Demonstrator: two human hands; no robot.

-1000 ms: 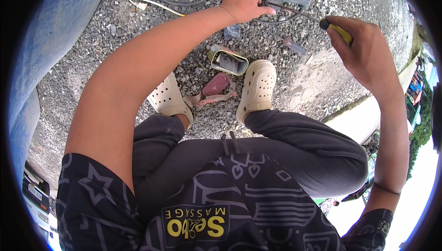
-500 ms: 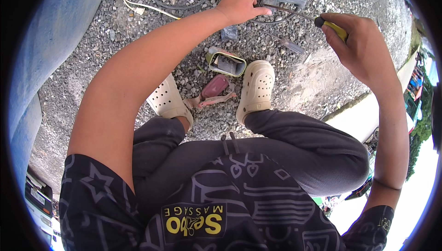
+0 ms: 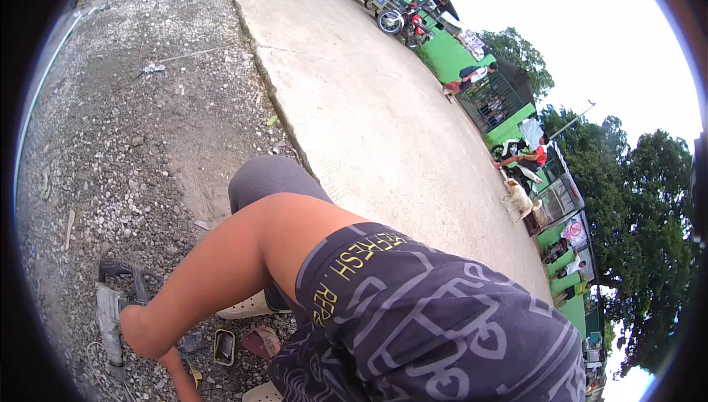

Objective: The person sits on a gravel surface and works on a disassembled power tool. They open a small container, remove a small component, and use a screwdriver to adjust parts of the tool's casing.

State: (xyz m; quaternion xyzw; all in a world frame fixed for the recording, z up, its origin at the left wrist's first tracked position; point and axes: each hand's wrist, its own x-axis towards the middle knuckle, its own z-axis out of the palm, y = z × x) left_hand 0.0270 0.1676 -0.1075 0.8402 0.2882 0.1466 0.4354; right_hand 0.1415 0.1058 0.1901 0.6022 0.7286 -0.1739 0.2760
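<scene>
A grey and black power tool (image 3: 110,315) lies on the gravel at the lower left, its looped black handle (image 3: 122,265) pointing away from me. My right hand (image 3: 140,330) is close beside the tool's body; whether it touches is unclear, and its fingers are hidden from this angle. Below it, my left forearm (image 3: 181,378) comes up from the lower edge, and the left hand is covered by the right one. No screwdriver shows now. A small open container with a pale green rim (image 3: 224,347) and a dull red object (image 3: 259,341) lie near my shoes.
Gravel (image 3: 140,151) surrounds the tool, with a cable (image 3: 99,354) beside it. A raised concrete road (image 3: 383,129) runs along the right. Farther off are a dog (image 3: 519,199), people, parked motorcycles (image 3: 391,21) and a green wall.
My view has swung to the right, bringing the road into sight. Earlier the right hand held a yellow-and-black screwdriver, its tip at my left hand beside the tool; both hands' fingers are now hidden.
</scene>
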